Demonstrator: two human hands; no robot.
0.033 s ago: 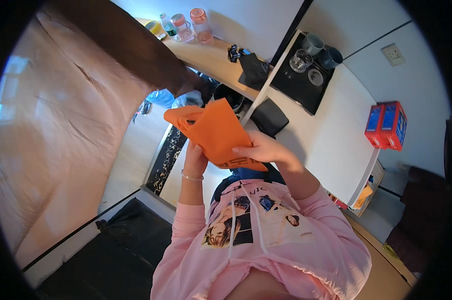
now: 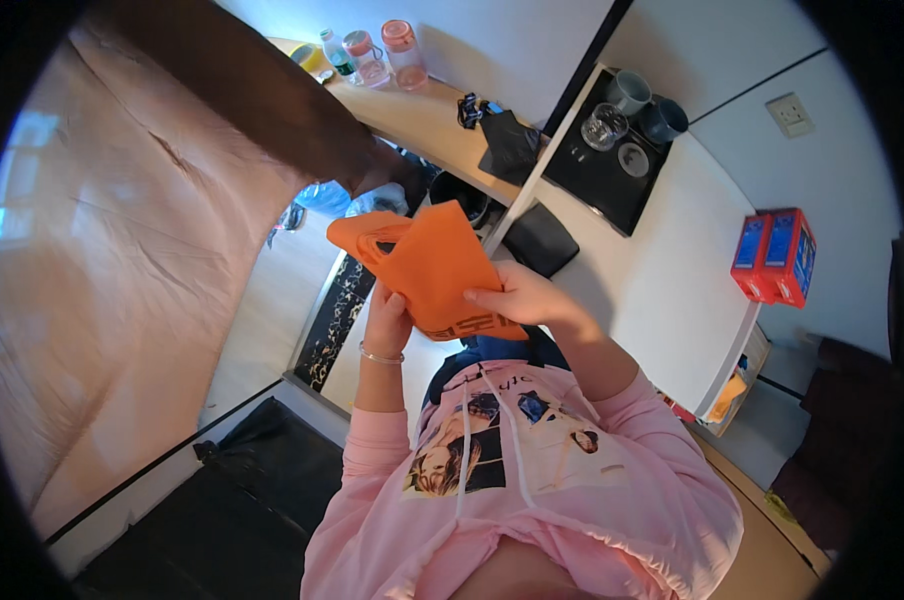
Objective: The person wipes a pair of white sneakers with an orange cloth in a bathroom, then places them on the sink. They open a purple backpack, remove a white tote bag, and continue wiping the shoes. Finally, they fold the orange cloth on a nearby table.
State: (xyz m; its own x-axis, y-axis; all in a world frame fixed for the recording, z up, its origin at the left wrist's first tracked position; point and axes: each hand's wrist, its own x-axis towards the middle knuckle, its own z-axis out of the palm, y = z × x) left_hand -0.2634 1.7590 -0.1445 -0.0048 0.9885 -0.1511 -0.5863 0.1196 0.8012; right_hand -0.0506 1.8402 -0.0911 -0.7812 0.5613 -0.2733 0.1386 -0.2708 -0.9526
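In front of my chest I hold a folded piece of orange cloth [image 2: 437, 265] with dark printing along its lower edge. Its layers show at the upper left, where a fold stands partly apart. My left hand [image 2: 386, 318], with a bracelet at the wrist, grips the lower left side of the cloth. On the right side, my right hand [image 2: 520, 294] is closed over the edge, its thumb lying on the front. The fingers behind the cloth are hidden.
A white counter [image 2: 662, 290] to the right bears a black tray [image 2: 597, 185] with cups, a black pouch [image 2: 542, 238] and red boxes [image 2: 774, 257]. Bottles [image 2: 404, 55] stand on the wooden shelf [image 2: 452, 140] ahead. A pale curtain [image 2: 142, 250] hangs at the left.
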